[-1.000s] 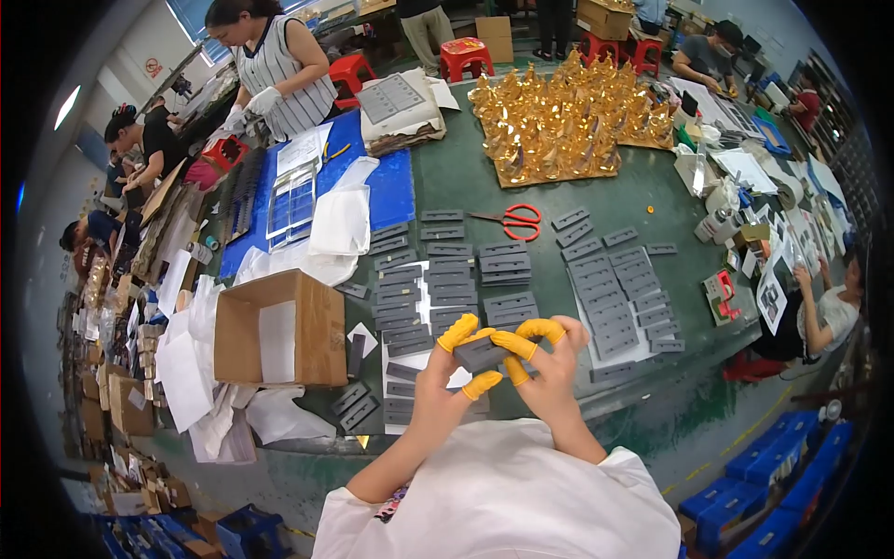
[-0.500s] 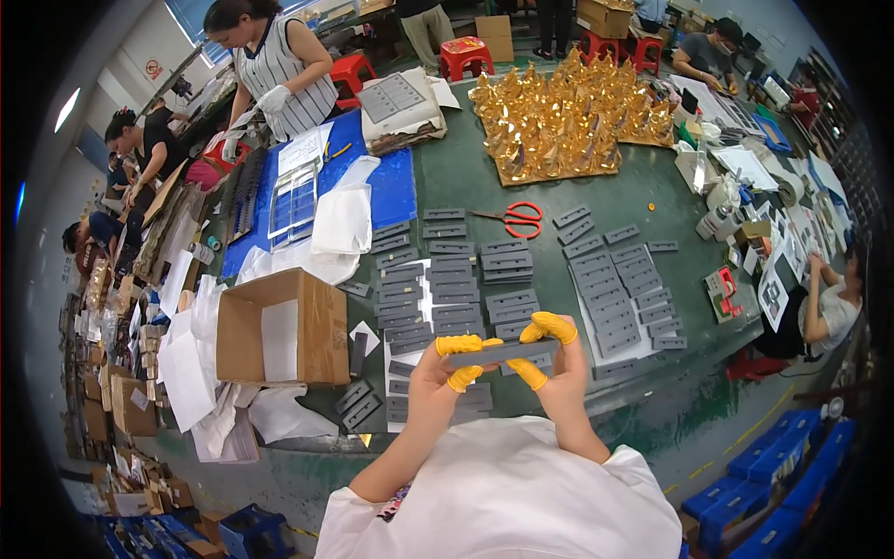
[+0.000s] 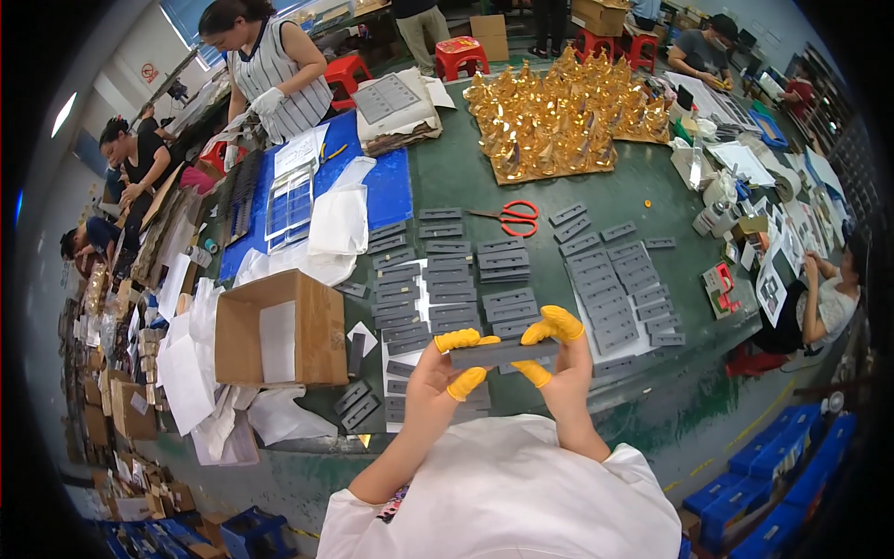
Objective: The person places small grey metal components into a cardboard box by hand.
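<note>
Between my two hands is a dark grey rectangular bar (image 3: 504, 353), held level above the table's near edge. My left hand (image 3: 441, 377) pinches its left end, and my right hand (image 3: 562, 359) grips the right end. Yellow finger cots cover the thumb and a forefinger on each hand. Beyond the bar, several similar grey slotted pieces (image 3: 453, 291) lie in rows and short stacks on white sheets. Another group of these grey pieces (image 3: 610, 296) is laid out to the right. Part of the nearest rows is hidden behind my hands.
An open cardboard box (image 3: 321, 326) stands left of the pieces. Red-handled scissors (image 3: 518, 218) lie beyond them on the green table (image 3: 447, 191). Shiny gold figures (image 3: 559, 121) crowd a board at the back. A person in a striped top (image 3: 279, 79) works at the far left.
The bar has tilted slightly in my fingers, and its near side face shows more. Both hands stay in nearly the same place. The whole view has shifted a little.
</note>
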Available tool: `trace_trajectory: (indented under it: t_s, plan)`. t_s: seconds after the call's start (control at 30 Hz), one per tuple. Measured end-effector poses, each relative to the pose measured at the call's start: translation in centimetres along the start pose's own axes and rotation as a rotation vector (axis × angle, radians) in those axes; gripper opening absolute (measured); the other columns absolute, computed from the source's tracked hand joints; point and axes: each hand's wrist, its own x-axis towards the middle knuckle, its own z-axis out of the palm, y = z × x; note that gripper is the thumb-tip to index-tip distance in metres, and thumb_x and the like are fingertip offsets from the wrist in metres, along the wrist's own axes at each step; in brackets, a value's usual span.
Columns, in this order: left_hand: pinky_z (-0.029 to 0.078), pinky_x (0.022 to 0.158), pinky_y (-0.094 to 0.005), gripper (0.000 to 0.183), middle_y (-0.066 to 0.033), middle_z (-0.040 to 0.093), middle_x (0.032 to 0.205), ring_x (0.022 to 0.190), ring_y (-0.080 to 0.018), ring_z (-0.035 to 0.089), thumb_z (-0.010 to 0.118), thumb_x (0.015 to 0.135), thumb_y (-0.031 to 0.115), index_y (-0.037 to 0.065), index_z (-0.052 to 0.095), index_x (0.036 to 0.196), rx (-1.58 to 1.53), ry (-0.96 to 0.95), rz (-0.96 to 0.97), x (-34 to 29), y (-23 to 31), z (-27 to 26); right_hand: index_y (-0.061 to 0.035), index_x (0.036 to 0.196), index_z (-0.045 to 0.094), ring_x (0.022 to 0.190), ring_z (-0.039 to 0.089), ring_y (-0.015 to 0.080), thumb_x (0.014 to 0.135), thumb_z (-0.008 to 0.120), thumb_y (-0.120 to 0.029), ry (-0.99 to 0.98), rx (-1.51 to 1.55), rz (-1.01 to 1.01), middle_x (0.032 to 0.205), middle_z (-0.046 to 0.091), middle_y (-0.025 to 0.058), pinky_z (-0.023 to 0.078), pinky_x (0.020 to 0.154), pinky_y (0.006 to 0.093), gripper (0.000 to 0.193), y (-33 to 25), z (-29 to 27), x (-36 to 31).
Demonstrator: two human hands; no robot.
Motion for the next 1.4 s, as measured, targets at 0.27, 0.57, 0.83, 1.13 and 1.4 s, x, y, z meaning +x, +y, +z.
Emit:
trace_trajectory:
  t_s: [0.27,0.57,0.83,1.13,1.4]
  plan:
    - [0.043,0.091,-0.0372,0.037,-0.0186,0.052,0.115,0.102,-0.0262,0.055,0.056,0.083,0.005,-0.001,0.041,0.117,-0.046,-0.004,-0.03,0.3,-0.1,0.0,-0.0048,0.116,0.046,0.083,0.054,0.0133,0.065,0.073,0.0,0.01,0.011,0.017,0.089,0.057,0.0047,0.042,0.078,0.0263,0.058,0.1,-0.1,0.1]
    - [0.035,0.097,-0.0336,0.049,-0.0163,0.041,0.128,0.118,-0.0224,0.042,0.055,0.078,-0.007,0.002,0.036,0.123,-0.009,-0.108,0.07,0.0,-0.3,-0.5,-0.005,0.121,0.04,0.096,0.052,0.0161,0.065,0.071,0.003,-0.016,-0.102,-0.051,0.107,0.054,0.0083,0.04,0.086,0.029,0.065,0.1,-0.4,0.3]
    - [0.031,0.1,-0.0339,0.057,-0.0158,0.038,0.131,0.122,-0.0231,0.037,0.049,0.08,-0.011,0.001,0.027,0.131,0.045,-0.244,0.079,0.3,0.3,-1.1,-0.0048,0.124,0.036,0.098,0.054,0.0169,0.066,0.069,0.004,-0.064,0.042,0.012,0.108,0.055,0.0102,0.041,0.088,0.0294,0.067,-0.2,-0.3,-0.3]
    - [0.031,0.1,-0.0324,0.061,-0.0137,0.039,0.131,0.122,-0.0218,0.038,0.053,0.08,-0.008,0.001,0.025,0.133,0.069,-0.261,0.033,0.5,0.5,-1.2,-0.0048,0.125,0.034,0.098,0.054,0.0176,0.065,0.069,0.005,-0.055,0.033,-0.027,0.107,0.055,0.0104,0.041,0.088,0.03,0.071,0.0,-0.3,-0.2]
    - [0.034,0.097,-0.0307,0.046,-0.0111,0.044,0.127,0.116,-0.0191,0.043,0.054,0.079,-0.007,0.0,0.039,0.122,0.109,-0.21,-0.026,1.1,0.3,-0.9,-0.0051,0.126,0.035,0.1,0.054,0.0181,0.065,0.069,0.006,-0.074,0.031,0.026,0.106,0.056,0.0099,0.042,0.087,0.0306,0.071,0.4,-1.0,0.2]
